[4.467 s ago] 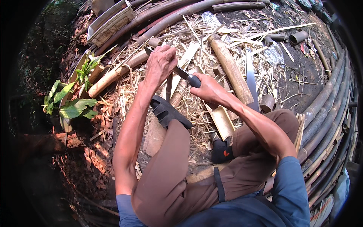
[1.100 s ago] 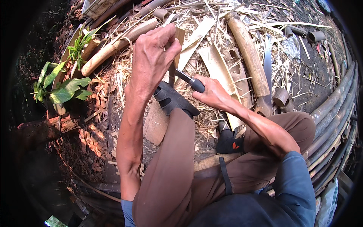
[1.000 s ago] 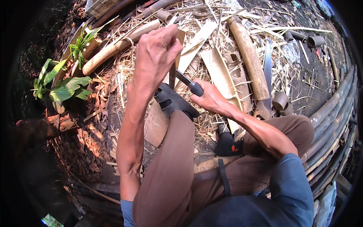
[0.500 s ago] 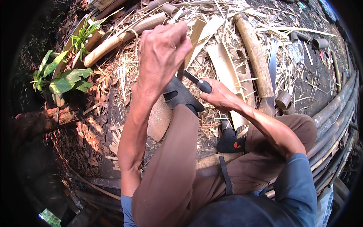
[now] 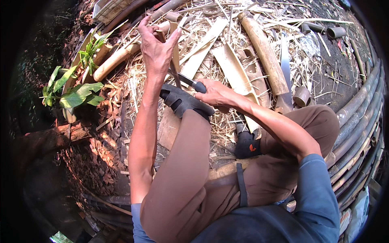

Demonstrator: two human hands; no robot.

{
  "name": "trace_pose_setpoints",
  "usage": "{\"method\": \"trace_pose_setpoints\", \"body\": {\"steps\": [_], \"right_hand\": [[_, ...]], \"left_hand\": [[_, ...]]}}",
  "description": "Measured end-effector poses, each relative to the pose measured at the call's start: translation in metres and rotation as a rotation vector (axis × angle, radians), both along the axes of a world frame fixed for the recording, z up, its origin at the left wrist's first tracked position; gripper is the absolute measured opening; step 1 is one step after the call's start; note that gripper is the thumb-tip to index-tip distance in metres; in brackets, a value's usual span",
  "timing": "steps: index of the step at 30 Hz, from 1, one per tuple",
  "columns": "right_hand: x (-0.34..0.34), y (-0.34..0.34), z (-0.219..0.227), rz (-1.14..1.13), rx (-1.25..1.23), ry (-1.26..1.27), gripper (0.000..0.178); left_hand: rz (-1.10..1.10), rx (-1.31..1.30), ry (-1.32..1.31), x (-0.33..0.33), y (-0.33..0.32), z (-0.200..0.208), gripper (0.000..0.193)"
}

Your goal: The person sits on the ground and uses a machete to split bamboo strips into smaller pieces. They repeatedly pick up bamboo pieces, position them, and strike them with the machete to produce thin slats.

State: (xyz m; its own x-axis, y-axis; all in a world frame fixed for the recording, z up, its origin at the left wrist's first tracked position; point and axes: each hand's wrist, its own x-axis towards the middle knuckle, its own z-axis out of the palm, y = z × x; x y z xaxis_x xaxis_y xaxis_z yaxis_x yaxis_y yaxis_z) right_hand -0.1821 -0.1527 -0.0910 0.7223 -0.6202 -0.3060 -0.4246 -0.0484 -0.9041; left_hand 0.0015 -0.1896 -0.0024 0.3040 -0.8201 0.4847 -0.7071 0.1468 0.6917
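Note:
My left hand [image 5: 157, 54] is raised at the upper middle, thumb and fingers spread apart. A bamboo strip [image 5: 175, 56] stands behind it, its upper part by the thumb; whether the palm touches it is hidden. The strip's lower end comes down at my black shoe [image 5: 182, 101]. My right hand [image 5: 216, 94] is closed round the dark handle of a knife [image 5: 199, 86]. Its blade points left and meets the strip just above the shoe, partly hidden behind my left wrist.
Split bamboo pieces [image 5: 233, 67] and thin shavings litter the ground ahead. A thick bamboo pole [image 5: 265, 52] lies beside a long metal blade [image 5: 286, 65]. Long poles [image 5: 356, 105] are stacked on the right. A green plant [image 5: 77, 95] and a log [image 5: 52, 137] are at the left.
My left hand has opened from a closed grip and turned, fingers spreading. My right hand and the knife appear further left and slightly higher in view, which has itself shifted.

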Motion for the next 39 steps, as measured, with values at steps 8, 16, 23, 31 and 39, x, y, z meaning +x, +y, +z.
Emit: {"method": "trace_pose_setpoints", "body": {"steps": [8,16,23,31,39], "right_hand": [[0.015,0.05,0.039,0.081,0.381,-0.072,0.024],[-0.004,0.081,-0.016,-0.112,-0.181,0.025,0.04],[-0.002,0.088,-0.018,-0.059,-0.22,0.032,0.035],[-0.007,0.086,-0.046,-0.027,-0.33,0.125,0.035],[-0.002,0.092,-0.063,0.104,-0.332,0.331,0.042]], "left_hand": [[0.127,0.057,0.471,0.037,0.073,0.002,0.054],[-0.051,0.103,0.497,-0.016,0.092,0.006,0.021],[-0.037,0.046,0.465,-0.015,0.105,0.011,0.022],[0.059,0.046,0.415,-0.031,0.107,0.016,0.024],[0.138,-0.024,0.332,-0.021,0.114,0.011,0.027]]}}
